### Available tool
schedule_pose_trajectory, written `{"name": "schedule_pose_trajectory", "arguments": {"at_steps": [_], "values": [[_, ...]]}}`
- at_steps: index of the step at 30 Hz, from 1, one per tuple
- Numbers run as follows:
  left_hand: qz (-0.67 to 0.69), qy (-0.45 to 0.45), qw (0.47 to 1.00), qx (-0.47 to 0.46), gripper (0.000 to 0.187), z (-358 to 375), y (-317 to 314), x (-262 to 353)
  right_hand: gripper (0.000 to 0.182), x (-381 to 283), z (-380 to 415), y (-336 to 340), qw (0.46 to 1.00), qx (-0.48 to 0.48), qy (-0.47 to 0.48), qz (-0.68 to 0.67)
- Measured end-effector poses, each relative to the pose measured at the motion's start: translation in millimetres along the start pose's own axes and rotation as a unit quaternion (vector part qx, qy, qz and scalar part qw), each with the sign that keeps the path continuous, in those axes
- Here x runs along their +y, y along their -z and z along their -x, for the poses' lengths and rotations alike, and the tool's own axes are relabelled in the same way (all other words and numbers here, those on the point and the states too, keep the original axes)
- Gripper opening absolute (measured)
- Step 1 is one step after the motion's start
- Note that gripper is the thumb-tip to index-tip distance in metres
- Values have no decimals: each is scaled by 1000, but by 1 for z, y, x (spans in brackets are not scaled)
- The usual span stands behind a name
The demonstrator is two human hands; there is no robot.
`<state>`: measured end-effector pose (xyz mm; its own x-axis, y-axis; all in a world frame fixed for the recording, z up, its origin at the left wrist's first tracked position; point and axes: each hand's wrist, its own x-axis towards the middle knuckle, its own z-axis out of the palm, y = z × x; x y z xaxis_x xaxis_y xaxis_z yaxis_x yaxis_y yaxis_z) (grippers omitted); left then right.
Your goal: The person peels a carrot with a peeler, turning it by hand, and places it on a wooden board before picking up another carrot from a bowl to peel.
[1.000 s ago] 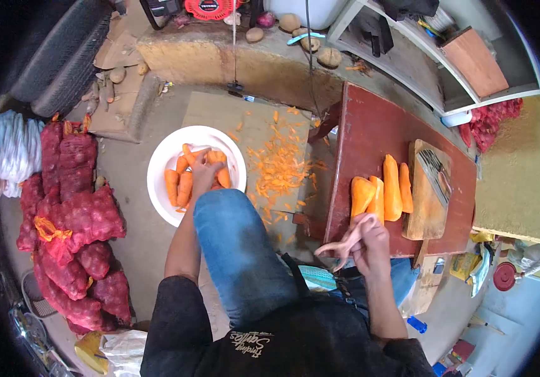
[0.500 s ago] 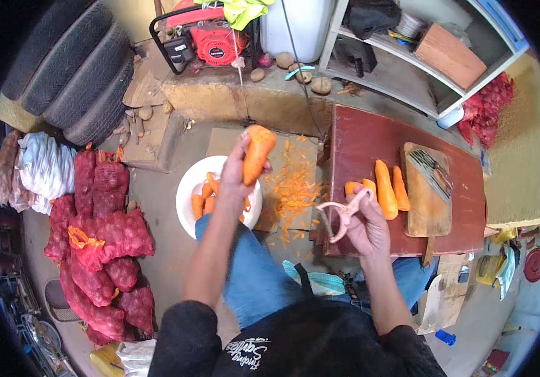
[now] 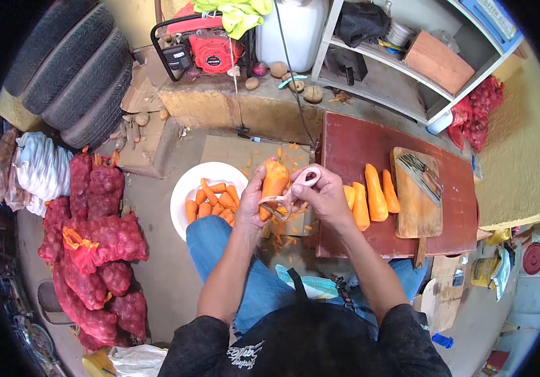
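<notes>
Wrapped round a thick orange carrot [image 3: 275,177], my left hand [image 3: 254,198] holds it upright above the scraps on the floor. My right hand [image 3: 327,196] grips a pale pink peeler [image 3: 305,179] by its looped handle, and the peeler's head lies across the lower part of the carrot. A white basin [image 3: 180,190] with several carrots stands to the left, beside my knee. On the red table [image 3: 351,135] to the right lie several peeled carrots [image 3: 375,193] next to a wooden board [image 3: 419,220] with a knife [image 3: 432,182] on it.
Orange peelings [image 3: 292,229] lie on cardboard [image 3: 219,149] between basin and table. Red net sacks [image 3: 106,242] are piled at the left, below stacked tires [image 3: 84,81]. A red generator [image 3: 214,55] and a grey shelf [image 3: 376,56] stand at the back.
My right hand has moved left and up, bringing the peeler against the carrot. My left hand has shifted slightly right and lower with the carrot. The view has shifted a little.
</notes>
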<state>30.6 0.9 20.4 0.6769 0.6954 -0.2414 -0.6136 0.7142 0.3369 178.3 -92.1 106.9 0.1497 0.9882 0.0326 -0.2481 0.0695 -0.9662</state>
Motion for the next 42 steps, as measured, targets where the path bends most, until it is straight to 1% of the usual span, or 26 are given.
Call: {"name": "schedule_pose_trajectory", "arguments": {"at_steps": [2,3,4,5,6,7,8,10,13,14,16,18,19,20,22,26,28,30,31,32,34,36,37,40,41,42], "values": [[17,7,999,31,46,0,-2,0,17,2,-13,7,1000,-5,14,16],[27,10,998,47,47,2,-1,0,17,16,-27,23,996,35,68,47],[19,17,1000,12,46,4,3,2,16,4,-36,27,997,74,35,-3],[10,25,999,-25,46,5,8,4,13,5,-48,41,996,78,29,-43],[0,33,997,-63,45,5,11,7,10,11,-60,55,992,112,64,6],[-7,19,999,-29,42,8,2,6,8,8,-69,66,988,123,73,50],[-12,14,1000,-23,41,7,3,6,9,9,-73,75,988,138,73,1],[-19,2,1000,-13,38,1,8,4,12,-2,-68,66,991,127,42,-29],[-85,-27,995,54,38,-14,18,0,19,0,-44,24,999,34,-5,-23],[-65,-31,994,82,38,-19,16,-2,20,1,-39,15,999,7,-38,-19],[-27,-39,989,138,37,-21,1,-3,18,19,-51,28,999,16,-33,-5],[-66,-24,995,70,34,-20,15,3,14,28,-70,51,995,84,19,-51],[-83,-17,996,38,33,-17,19,4,10,27,-78,60,989,140,29,-38],[-76,-16,996,39,33,-15,21,3,8,26,-83,70,985,158,59,-36],[-67,-13,997,38,33,-13,20,5,9,12,-78,64,986,138,71,-55],[-39,-19,990,135,36,-34,26,-5,12,14,-44,12,999,30,-4,29],[-17,-38,982,184,38,-39,20,-8,16,23,-48,19,999,13,-34,-3],[-38,-8,993,111,35,-31,30,0,14,38,-68,49,994,89,11,-65],[-47,7,996,74,33,-26,33,2,11,36,-76,56,990,123,37,-63],[-46,6,996,75,33,-24,34,2,11,34,-78,63,989,122,51,-69],[-45,3,996,76,33,-21,27,4,13,24,-71,51,993,100,22,-64],[9,-6,989,149,33,-28,13,0,15,17,-53,22,999,46,7,-26],[34,-11,982,185,33,-31,9,-2,16,16,-45,12,999,-1,-23,-48],[-22,-9,996,81,34,-28,26,0,13,30,-65,39,996,75,24,-47],[-19,-3,996,89,35,-26,25,0,12,32,-73,57,990,118,7,-81],[-25,-6,995,93,35,-24,24,0,10,28,-79,63,989,125,44,-70]]}}
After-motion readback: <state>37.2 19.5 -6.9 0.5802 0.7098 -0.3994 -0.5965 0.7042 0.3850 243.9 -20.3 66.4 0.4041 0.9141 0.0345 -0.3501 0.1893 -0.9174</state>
